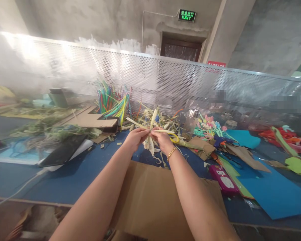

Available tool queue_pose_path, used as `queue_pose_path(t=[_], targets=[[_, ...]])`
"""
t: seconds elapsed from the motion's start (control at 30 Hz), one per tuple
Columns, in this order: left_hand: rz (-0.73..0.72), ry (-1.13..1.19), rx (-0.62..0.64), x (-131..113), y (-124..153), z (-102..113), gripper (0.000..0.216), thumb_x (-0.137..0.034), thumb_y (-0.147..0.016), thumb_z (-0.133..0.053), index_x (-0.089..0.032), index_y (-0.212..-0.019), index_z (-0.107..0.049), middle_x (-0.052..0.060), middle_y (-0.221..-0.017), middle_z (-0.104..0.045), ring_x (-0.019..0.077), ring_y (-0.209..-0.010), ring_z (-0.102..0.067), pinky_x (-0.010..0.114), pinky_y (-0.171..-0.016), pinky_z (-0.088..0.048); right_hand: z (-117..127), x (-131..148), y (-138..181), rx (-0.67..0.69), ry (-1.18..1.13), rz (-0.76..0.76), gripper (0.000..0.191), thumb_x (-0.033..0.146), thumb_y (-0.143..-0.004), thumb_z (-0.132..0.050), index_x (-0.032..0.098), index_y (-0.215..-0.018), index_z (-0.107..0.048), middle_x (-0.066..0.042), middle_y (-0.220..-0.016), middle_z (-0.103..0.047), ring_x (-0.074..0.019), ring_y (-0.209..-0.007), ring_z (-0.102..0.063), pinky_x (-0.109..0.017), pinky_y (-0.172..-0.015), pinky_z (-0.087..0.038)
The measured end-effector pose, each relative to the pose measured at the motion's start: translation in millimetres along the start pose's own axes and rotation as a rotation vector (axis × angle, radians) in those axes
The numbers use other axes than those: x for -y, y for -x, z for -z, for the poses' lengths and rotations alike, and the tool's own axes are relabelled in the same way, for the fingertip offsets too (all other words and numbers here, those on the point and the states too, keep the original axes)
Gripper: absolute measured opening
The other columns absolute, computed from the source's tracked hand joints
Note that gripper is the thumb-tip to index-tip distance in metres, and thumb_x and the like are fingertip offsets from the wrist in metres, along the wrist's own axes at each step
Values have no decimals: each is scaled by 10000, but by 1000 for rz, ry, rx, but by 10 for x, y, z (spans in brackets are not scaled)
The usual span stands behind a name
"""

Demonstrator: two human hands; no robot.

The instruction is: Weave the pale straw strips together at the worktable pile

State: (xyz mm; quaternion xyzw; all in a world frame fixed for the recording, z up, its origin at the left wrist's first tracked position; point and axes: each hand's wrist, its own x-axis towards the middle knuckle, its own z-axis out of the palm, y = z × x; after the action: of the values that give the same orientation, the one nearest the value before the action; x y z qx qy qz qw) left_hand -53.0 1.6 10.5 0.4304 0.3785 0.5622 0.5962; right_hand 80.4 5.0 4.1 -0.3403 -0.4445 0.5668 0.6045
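Observation:
My left hand [135, 138] and my right hand [163, 139] meet over the middle of the table, both with fingers closed in a pinch. Between the fingertips they grip pale dried husk strips [154, 117], crossed so that ends stick out up, down and to both sides. Fingers hide the point where the strips cross. A heap of similar dried husks [167, 124] lies just behind. Beside my right hand shows a yellow loop [175, 138], partly hidden. Under my forearms lies a brown cardboard sheet [150, 197].
Coloured stems [107, 98] stand behind on the left, near cardboard pieces [90, 118] and a dark tablet-like slab [64, 150]. Rightward are a clear bottle [191, 122], paper flowers [210, 125], a purple power strip [223, 180] and blue sheets [278, 190]. A perforated metal screen [140, 73] borders the back.

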Motion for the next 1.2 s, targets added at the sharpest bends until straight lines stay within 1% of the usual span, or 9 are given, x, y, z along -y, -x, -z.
queue_pose_path(t=[0.27, 0.43, 0.5, 0.63, 0.7, 0.8, 0.93, 1.07, 1.2], targets=[[-52, 11, 123, 29, -10, -15, 329, -330, -569, -837, -151, -792, -673, 18, -753, -668, 106, -689, -621, 227, -692, -478, -46, -34, -24, -35, -30, -62, 157, 243, -589, -743, 167, -688, -647, 13, -564, -634, -95, -510, -558, -214, -500, -425], [-102, 38, -48, 7, -49, 27, 354, -316, -529, -851, -143, -778, -669, 42, -741, -685, 147, -716, -652, 253, -674, -504, 62, 41, -56, -113, 46, -144, 278, 392, -605, -780, 176, -701, -633, 4, -542, -617, -89, -440, -492, -219, -435, -394], [-123, 27, -132, -15, -69, 44, 352, -294, -513, -857, -142, -770, -671, 43, -712, -679, 158, -707, -656, 253, -637, -507, 148, 80, -98, -221, 57, -75, 334, 473, -632, -749, 191, -757, -621, -12, -618, -650, -108, -484, -524, -232, -452, -400], [-169, -16, -203, -41, -78, 19, 309, -228, -488, -858, -130, -703, -660, 31, -637, -641, 160, -633, -639, 287, -623, -522, 239, 127, -153, -456, 272, 292, 344, 502, -673, -687, 217, -858, -632, -20, -811, -688, -154, -757, -611, -252, -635, -451], [-177, -33, -207, -38, -68, 4, 283, -224, -488, -854, -130, -665, -654, 28, -630, -637, 157, -618, -634, 295, -635, -527, 246, 160, -135, -336, 401, 341, 300, 486, -676, -685, 226, -825, -667, -17, -827, -695, -168, -815, -612, -270, -705, -445], [-145, -114, -177, -27, -49, 23, 275, -255, -480, -861, -131, -600, -647, 32, -610, -640, 155, -606, -631, 277, -620, -518, 285, 250, -67, -56, 592, 259, 189, 419, -645, -738, 240, -698, -705, -14, -735, -691, -193, -798, -612, -313, -746, -418], [-42, -196, -108, -27, -30, 59, 277, -354, -575, -823, -136, -664, -677, 67, -619, -666, 190, -634, -658, 278, -601, -510, 373, 348, -16, -94, 863, 297, 133, 242, -535, -819, 252, -535, -687, -7, -562, -623, -245, -873, -597, -361, -808, -363], [45, -126, -36, -44, -4, 12, 247, -381, -678, -751, -151, -717, -672, 83, -659, -686, 216, -700, -685, 297, -646, -523, 319, 283, -58, -55, 721, 212, 143, 362, -689, -708, 231, -633, -718, -16, -650, -677, -200, -739, -596, -329, -716, -400], [91, -109, 48, -50, 40, -43, 234, -323, -634, -790, -155, -743, -670, 68, -690, -692, 212, -735, -690, 286, -678, -521, 207, 143, -95, 6, 501, 158, 243, 425, -668, -705, 184, -697, -701, -13, -675, -681, -152, -635, -577, -277, -623, -426]])
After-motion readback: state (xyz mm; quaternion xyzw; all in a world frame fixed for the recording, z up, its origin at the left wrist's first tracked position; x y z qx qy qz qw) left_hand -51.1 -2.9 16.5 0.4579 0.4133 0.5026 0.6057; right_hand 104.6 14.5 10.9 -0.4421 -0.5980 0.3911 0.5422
